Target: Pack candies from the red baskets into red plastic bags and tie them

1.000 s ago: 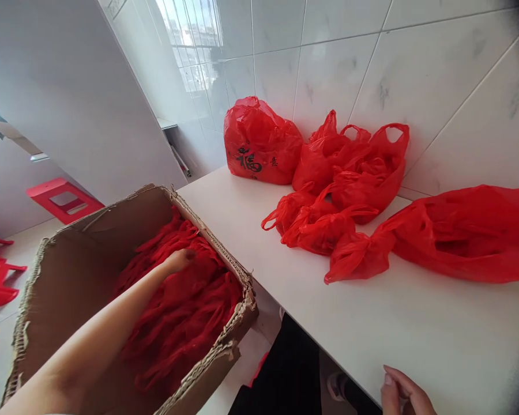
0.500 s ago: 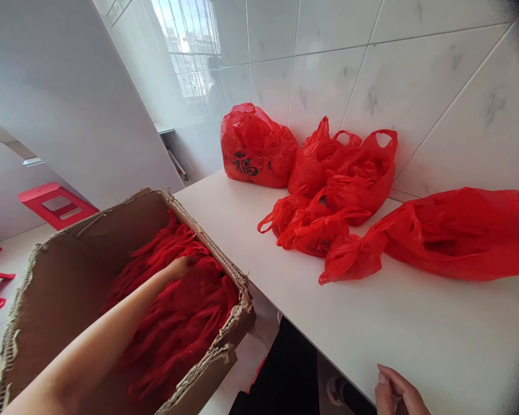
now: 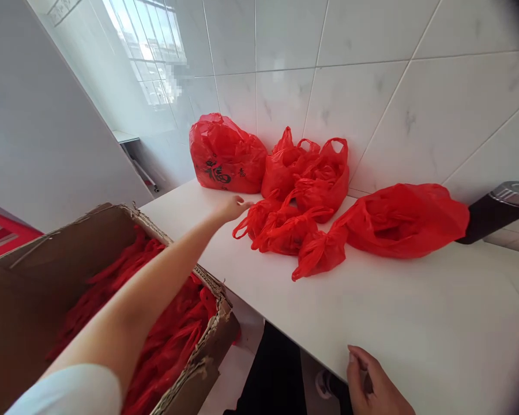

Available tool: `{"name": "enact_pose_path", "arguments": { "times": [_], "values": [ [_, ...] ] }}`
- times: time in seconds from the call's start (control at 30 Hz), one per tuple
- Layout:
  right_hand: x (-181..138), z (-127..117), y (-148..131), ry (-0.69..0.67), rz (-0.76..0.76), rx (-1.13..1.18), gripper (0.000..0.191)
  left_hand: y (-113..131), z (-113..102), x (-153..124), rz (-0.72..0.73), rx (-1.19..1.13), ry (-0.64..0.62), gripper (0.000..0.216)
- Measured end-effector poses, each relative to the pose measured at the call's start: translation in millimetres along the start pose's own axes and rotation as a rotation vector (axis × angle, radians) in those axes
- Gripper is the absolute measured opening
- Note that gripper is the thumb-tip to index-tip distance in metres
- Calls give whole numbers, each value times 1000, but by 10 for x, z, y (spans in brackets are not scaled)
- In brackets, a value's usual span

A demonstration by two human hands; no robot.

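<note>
My left hand reaches over the white table, its fingers apart and nothing seen in them. Its fingertips are close to a cluster of small knotted red plastic bags; I cannot tell whether they touch. One more small knotted bag lies at the cluster's front right. Low in view, my right hand rests at the table's near edge, thumb and forefinger curled together with nothing between them. Under my left arm stands a torn-edged cardboard box, holding many bunched red plastic bags.
Behind the cluster, fuller red bags and a bulging red bag with black characters stand against the tiled wall. A large red bag lies rightward, next to a dark cylinder with a silvery top. A red stool is leftward.
My left hand has come up out of the box and moved across to the small bags. The view has swung right, bringing the dark cylinder into sight. My right hand stays curled near the edge.
</note>
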State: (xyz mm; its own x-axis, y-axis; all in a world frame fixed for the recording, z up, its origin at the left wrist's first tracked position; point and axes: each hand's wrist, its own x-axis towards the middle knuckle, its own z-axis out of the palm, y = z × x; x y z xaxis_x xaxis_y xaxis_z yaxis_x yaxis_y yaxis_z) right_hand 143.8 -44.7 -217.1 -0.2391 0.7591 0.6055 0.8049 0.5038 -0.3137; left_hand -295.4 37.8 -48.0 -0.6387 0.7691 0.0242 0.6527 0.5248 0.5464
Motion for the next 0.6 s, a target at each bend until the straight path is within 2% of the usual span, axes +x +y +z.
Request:
{"name": "enact_pose_path", "arguments": {
  "times": [0.07,0.13,0.17,0.23,0.3,0.37,0.5,0.57,0.6],
  "values": [
    [-7,5,9,25,-15,-3,32,185,344,141,-25,-89,-70,37],
    [-5,-1,1,36,-37,1,33,295,509,216,-32,-198,-102,33],
    [-1,-6,-5,35,-52,8,33,323,520,230,-27,-258,-105,32],
    [9,-20,-13,28,-76,23,32,322,405,219,-1,-385,-85,30],
    [16,-39,-19,22,-92,33,32,237,136,144,36,-501,-37,30],
    [15,-61,-22,28,-91,32,32,70,-239,-20,67,-581,24,31],
    [1,-90,-8,19,-51,18,29,-430,-1062,-622,105,-755,92,32],
    [0,-91,8,15,-33,1,27,-737,-1378,-983,28,-805,73,35],
    [2,-90,15,9,-30,-8,26,-901,-1486,-1156,-62,-817,32,38]
  ]
}}
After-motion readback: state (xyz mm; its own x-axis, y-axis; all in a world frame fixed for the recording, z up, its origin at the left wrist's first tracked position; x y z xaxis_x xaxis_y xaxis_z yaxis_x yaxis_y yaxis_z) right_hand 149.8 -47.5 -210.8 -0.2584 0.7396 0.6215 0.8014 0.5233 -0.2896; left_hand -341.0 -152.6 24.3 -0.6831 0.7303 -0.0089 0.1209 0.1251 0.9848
